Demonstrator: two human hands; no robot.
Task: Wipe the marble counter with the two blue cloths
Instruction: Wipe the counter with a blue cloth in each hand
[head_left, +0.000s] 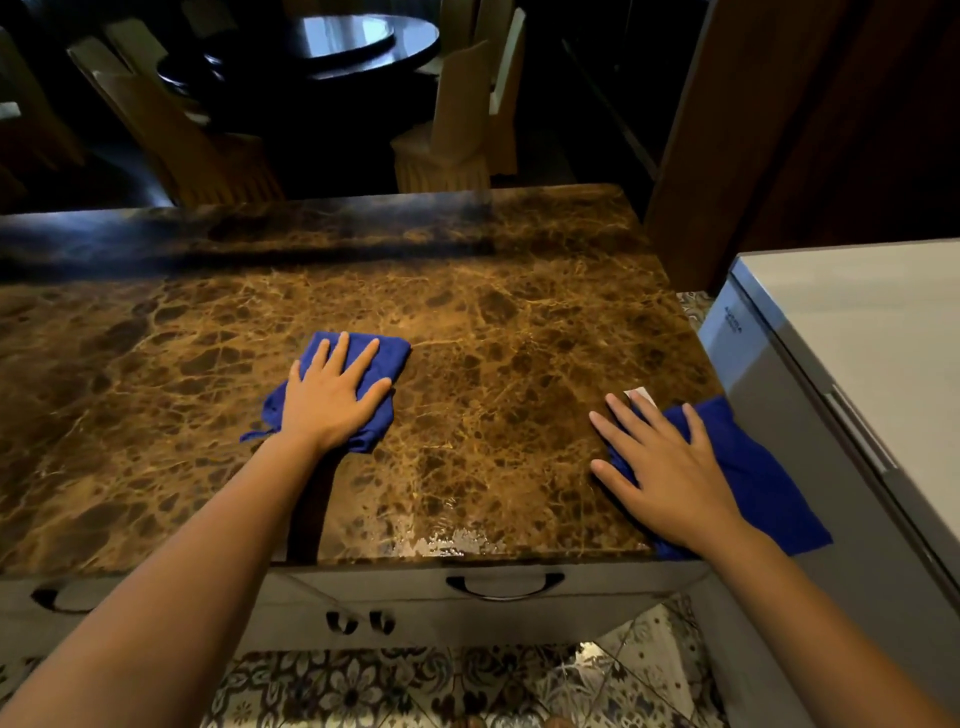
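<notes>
On the veined marble counter, each flat, spread hand presses a crumpled blue cloth.

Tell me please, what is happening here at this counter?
A person is wiping the marble counter with both hands. The left hand presses flat on one blue cloth near the middle. The right hand presses a second blue cloth at the counter's right edge, beside a white appliance.
</notes>
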